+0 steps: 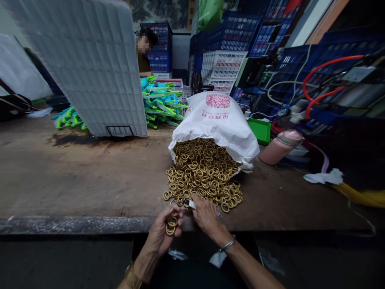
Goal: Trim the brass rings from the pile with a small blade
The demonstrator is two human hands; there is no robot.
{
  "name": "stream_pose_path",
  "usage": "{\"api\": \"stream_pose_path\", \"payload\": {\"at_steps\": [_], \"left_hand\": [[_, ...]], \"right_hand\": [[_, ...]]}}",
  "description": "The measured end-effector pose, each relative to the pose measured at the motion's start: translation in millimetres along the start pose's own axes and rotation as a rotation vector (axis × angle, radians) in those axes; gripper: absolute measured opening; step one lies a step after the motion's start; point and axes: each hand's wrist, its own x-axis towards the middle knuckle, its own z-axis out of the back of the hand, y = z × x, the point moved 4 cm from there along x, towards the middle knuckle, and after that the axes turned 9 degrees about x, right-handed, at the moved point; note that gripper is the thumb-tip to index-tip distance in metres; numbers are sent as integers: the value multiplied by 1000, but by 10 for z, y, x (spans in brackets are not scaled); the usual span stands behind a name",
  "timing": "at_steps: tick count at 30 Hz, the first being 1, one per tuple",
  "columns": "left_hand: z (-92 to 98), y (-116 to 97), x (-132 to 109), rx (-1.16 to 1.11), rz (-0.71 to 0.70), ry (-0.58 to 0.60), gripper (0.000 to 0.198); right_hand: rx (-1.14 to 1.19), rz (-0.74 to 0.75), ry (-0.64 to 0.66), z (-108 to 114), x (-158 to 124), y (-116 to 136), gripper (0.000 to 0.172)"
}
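Lower centre: my left hand (162, 233), cupping brass-coloured rings (171, 229); my right hand (207, 216), holding a small black-and-white tool (190, 204). Centre: white sack (215, 124), ring pile (207, 178) at its mouth, on counter (90, 180).

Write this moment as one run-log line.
left hand: holds rings | right hand: at ring pile, with small black-and-white item | bag: open, rings spilled onto table
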Motion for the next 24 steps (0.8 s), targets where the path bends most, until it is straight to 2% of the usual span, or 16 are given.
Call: {"api": "stream_pose_path", "payload": {"at_steps": [3, 5, 7, 11, 14, 17, 20, 22, 24], "left_hand": [[24, 53, 54, -23, 26, -35, 22], [14, 77, 92, 25, 12, -67, 22], [-18, 90, 125, 103, -23, -89, 22], [-116, 122, 180, 226, -117, -108, 31], [-185, 147, 218, 296, -185, -113, 34], [-208, 147, 244, 389, -232, -144, 32], [-163, 103, 241, 498, -257, -242, 30], [-148, 40, 221, 600, -328, -267, 25], [-166, -25, 192, 705, -436, -241, 19]], "right_hand": [[62, -13, -41, 24, 22, -51, 28], [188, -40, -90, 57, 42, -88, 22], [412, -82, -137, 94, 60, -116, 16], [898, -145, -122, 108, 57, -82, 29], [1080, -149, -93, 80, 18, -6, 30], [1106, -136, -94, 55, -15, 39, 30], [1026, -116, -75, 56, -23, 36, 31], [966, -92, -70, 87, -20, 22, 31], [919, -57, -74, 134, -15, 16, 31]]}}
